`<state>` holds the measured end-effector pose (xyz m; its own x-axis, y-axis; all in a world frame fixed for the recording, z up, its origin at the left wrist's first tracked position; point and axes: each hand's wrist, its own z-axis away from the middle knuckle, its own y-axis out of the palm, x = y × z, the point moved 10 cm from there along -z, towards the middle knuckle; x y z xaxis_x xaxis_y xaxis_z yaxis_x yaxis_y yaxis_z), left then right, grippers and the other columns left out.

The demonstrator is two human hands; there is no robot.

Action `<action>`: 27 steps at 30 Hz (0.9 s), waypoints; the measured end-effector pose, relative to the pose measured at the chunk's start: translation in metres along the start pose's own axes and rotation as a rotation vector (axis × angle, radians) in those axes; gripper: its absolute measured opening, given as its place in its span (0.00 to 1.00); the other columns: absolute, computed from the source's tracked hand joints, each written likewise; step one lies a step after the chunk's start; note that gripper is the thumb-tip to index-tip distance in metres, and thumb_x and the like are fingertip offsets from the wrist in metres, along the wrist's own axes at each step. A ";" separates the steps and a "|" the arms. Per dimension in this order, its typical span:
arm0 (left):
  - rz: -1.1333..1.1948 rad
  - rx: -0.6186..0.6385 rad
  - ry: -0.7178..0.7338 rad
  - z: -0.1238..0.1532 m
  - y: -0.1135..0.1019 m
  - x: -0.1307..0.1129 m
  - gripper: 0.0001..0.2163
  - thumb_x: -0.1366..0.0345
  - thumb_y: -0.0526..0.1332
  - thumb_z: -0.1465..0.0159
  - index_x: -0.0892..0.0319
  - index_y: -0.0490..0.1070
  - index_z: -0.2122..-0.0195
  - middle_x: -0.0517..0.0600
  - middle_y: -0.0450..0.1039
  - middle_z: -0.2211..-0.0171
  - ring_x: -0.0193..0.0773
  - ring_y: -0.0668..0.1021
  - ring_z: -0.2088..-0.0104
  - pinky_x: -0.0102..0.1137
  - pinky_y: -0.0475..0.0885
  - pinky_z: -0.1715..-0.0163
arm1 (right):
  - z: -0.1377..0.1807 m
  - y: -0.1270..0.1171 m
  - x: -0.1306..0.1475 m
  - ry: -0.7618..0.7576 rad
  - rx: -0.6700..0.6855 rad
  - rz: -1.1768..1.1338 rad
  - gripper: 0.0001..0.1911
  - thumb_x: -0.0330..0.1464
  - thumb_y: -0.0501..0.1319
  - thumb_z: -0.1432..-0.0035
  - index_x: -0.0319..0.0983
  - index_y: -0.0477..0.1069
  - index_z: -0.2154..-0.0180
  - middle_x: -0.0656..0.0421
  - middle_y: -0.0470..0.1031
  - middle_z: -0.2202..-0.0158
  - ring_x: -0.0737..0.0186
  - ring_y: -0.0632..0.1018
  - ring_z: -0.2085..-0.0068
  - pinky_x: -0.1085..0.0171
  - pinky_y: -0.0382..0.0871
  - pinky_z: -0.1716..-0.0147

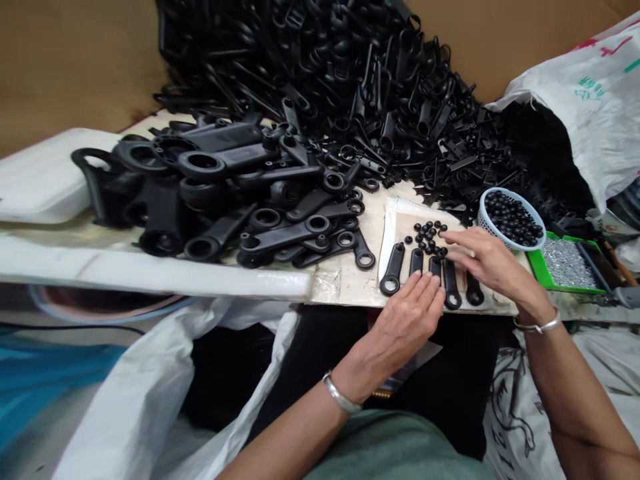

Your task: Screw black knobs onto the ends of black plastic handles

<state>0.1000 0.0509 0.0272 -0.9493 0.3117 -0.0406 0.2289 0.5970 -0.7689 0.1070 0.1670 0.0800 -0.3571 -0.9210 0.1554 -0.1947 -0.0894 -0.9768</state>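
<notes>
Several black plastic handles [393,269] lie side by side on a small white-edged board [387,230] at the table's front. Small black balls [429,237] are scattered on the board just behind them. My left hand [406,317] lies flat with fingers together, its tips resting on the near ends of the middle handles. My right hand [487,261] reaches in from the right, fingers curled and pinched over the balls beside the handles' far ends; what the fingertips hold is too small to see.
A big heap of black plastic parts [350,87] fills the back, with larger handles [225,193] at the left. A white basket of black balls [511,219], a green tray of small metal pieces [565,265] and a white sack [595,100] stand at the right.
</notes>
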 end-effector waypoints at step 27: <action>0.099 0.127 0.070 0.026 -0.006 0.031 0.30 0.69 0.46 0.29 0.57 0.33 0.28 0.62 0.67 0.40 0.55 0.75 0.44 0.59 0.53 0.35 | -0.027 0.016 -0.023 0.247 0.134 -0.152 0.09 0.31 0.58 0.33 0.44 0.77 0.59 0.64 0.80 0.56 0.62 0.78 0.53 0.67 0.67 0.58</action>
<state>0.0635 0.0378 0.0139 -0.9052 0.4177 -0.0788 0.2871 0.4639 -0.8381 0.0872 0.1973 0.0647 -0.5478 -0.7747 0.3159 -0.1469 -0.2827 -0.9479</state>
